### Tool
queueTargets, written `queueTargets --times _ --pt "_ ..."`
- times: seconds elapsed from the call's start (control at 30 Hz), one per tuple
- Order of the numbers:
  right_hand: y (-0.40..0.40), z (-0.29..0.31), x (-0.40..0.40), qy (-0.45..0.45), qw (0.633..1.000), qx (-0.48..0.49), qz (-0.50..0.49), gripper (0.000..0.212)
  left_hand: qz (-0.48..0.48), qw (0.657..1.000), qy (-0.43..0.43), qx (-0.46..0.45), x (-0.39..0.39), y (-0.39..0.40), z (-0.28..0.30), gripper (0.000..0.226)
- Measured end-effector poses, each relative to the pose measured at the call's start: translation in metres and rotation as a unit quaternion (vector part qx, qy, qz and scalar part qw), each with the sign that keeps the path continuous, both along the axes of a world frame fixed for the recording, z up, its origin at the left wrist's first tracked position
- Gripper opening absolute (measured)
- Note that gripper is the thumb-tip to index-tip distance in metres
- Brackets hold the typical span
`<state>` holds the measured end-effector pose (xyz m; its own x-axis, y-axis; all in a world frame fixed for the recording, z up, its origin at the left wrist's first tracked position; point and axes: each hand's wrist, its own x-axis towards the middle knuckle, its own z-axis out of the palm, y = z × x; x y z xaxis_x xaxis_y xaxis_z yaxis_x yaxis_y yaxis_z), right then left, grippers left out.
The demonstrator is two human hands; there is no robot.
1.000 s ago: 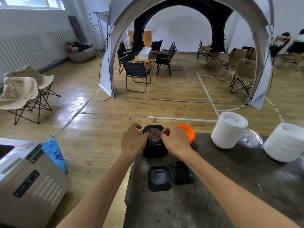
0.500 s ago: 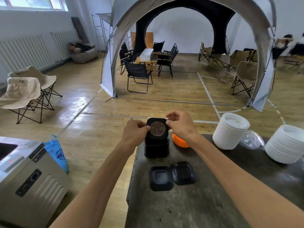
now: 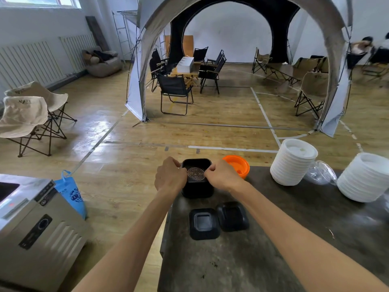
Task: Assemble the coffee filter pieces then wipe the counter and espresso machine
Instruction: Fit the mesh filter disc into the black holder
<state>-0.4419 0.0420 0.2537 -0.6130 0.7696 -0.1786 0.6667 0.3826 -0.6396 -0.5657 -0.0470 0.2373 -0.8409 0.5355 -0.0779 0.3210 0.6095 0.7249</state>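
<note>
At the counter's [image 3: 273, 260] twelve o'clock edge, both hands are pinching the black filter top [image 3: 196, 172]: left hand [image 3: 169, 175] at nine o'clock, right hand [image 3: 223, 178] at three, equally near. It is apparently sitting squarely on the black base [image 3: 197, 189], flat face upward.

Matt black plastic filter box [image 3: 197, 187]; mottled dull counter [image 3: 263, 260].

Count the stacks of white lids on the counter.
2: one white lid stack right of the orange cup, another at the right edge, partly cut off.
</note>
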Motion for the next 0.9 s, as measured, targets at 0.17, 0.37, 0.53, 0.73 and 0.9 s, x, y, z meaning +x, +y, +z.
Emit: queueTargets --times 0.17,0.37,0.53,0.73,0.9 --pt "-0.007 -0.003 -0.008 -0.027 0.999 -0.015 0.011 0.021 -0.026 0.995 0.068 -0.067 0.007 0.001 -0.005 0.020" --pt "-0.007 -0.002 -0.009 -0.037 0.999 -0.026 0.007 0.021 -0.037 0.994 0.078 -0.073 0.007 0.000 -0.014 0.030" --pt "-0.010 0.001 -0.009 -0.037 0.999 -0.032 0.007 0.014 -0.047 0.996 0.036 -0.064 0.006 -0.002 -0.012 0.028" --pt "-0.012 -0.002 -0.003 0.008 0.999 -0.043 -0.003 0.019 -0.049 0.998 0.026 -0.034 0.009 -0.007 -0.012 0.030" --pt "-0.011 -0.004 -0.001 0.001 0.999 -0.050 -0.001 0.035 -0.068 0.996 -0.007 -0.054 0.007 -0.006 -0.012 0.037"
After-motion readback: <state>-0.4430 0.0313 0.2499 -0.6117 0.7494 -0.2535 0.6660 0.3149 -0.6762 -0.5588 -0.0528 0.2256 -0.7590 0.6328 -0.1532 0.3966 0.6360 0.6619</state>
